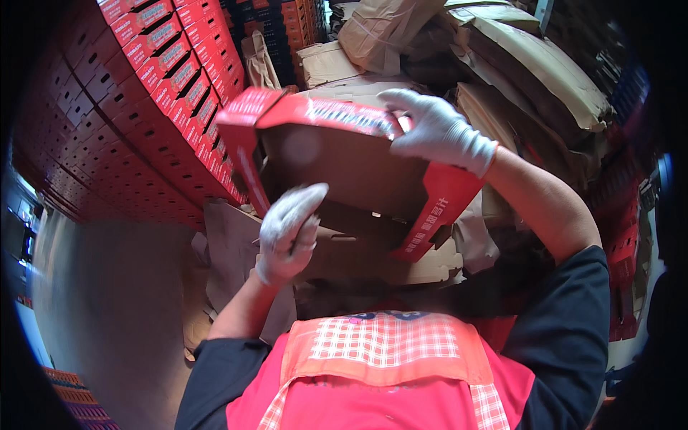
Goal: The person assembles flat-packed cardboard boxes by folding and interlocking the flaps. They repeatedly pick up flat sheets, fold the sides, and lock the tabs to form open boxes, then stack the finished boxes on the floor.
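Observation:
A red cardboard tray box (344, 115) with a brown inside (344, 161) is tilted in front of me, its open side toward me. My right hand (437, 129), in a pale work glove, grips the box at its far right corner. Beside the near left part of the box is my left hand (288, 233), gloved too, with its fingers curled and pressed together. Whether anything lies inside those fingers is hidden. Beneath the box shows a flat brown cardboard piece (358, 269) with notched edges.
Tall stacks of red boxes (165, 72) rise at the left. Brown paper-wrapped bundles (537, 64) are piled at the far right, and crumpled wrapping (380, 32) lies at the back. Grey floor (115, 287) stretches along the left.

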Motion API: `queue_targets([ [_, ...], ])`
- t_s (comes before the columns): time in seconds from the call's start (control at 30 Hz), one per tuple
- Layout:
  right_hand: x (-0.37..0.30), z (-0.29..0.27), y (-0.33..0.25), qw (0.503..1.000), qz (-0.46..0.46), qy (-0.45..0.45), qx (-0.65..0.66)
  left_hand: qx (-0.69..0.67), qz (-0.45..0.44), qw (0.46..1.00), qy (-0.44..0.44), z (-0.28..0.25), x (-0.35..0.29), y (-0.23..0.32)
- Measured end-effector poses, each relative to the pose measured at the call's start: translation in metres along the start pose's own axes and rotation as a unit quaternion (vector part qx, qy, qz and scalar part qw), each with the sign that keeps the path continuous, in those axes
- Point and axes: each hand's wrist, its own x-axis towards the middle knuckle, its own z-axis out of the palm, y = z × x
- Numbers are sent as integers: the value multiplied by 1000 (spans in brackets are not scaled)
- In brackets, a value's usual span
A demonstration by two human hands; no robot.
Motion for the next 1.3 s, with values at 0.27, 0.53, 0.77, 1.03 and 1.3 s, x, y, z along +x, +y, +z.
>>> queue_targets([
  [0.27, -117, 79, 142, 709, 437, 11, 553, -110, -116, 985, 68, -11, -16, 18],
  [0.53, -146, 101, 176, 852, 287, 205, 386, 28, 56, 989, -135, 91, 78, 51],
  [0.77, -108, -33, 5, 984, 18, 150, 91, -67, 111, 989, 72, 166, 80, 54],
  [1.03, -57, -40, -31, 962, 232, -138, 37, -54, -180, 982, 14, 185, 52, 61],
  [1.3, -23, 17, -33, 970, -160, -126, -134, -371, -304, 872, -101, 186, 34, 69],
])
